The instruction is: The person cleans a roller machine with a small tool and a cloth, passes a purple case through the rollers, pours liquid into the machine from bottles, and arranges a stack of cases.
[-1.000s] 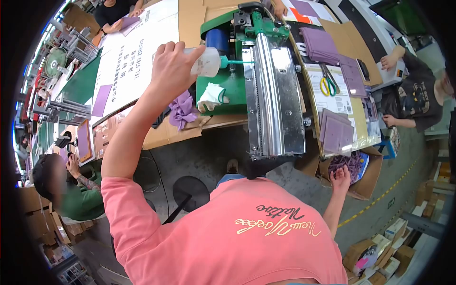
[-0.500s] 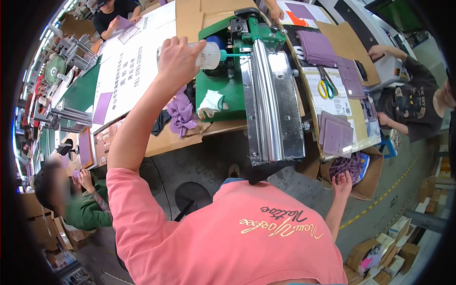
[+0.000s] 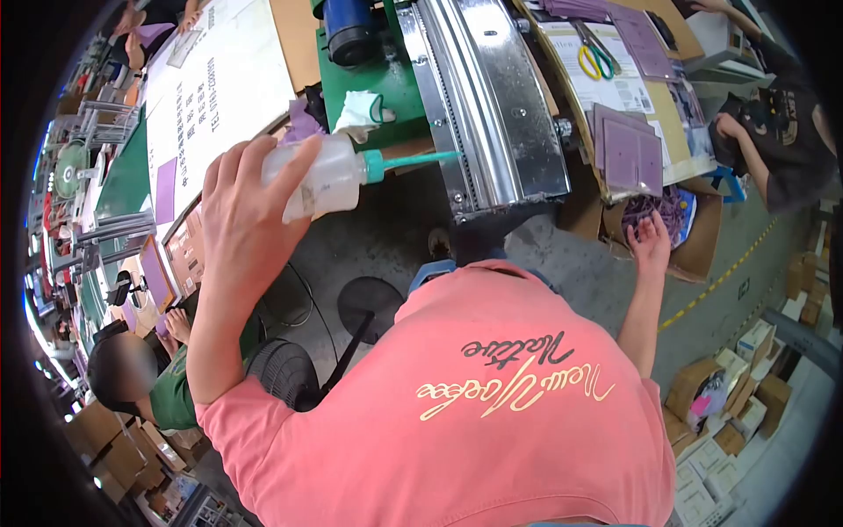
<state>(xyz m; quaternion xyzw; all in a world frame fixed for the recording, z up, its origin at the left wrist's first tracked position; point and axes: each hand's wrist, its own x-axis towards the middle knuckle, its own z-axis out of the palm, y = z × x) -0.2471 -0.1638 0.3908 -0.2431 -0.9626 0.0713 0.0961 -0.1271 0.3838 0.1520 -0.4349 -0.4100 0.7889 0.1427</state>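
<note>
My left hand (image 3: 250, 198) is wrapped round a translucent squeeze bottle (image 3: 320, 176), which lies sideways. Its thin green nozzle points right, and the tip is at the toothed left edge of the machine's shiny metal roller (image 3: 479, 105), near its front end. On the green machine base (image 3: 386, 83) rests a white glove (image 3: 360, 114) with a green cuff. My right hand (image 3: 650, 241) hangs low on the right, palm up with fingers apart and nothing in it, by a cardboard box (image 3: 702, 237) of purple scraps (image 3: 654, 211).
Scissors (image 3: 597, 60) and purple sheets (image 3: 630, 154) lie on the right table. A standing fan (image 3: 283, 373) is at the lower left. One person (image 3: 171, 386) sits at the left, another (image 3: 773, 145) is at the right, and a third person's hands (image 3: 136, 44) show at the upper left.
The bottle in my left hand has moved down along the roller towards its front end. The view has shifted, so the machine appears higher. My right hand remains beside the box.
</note>
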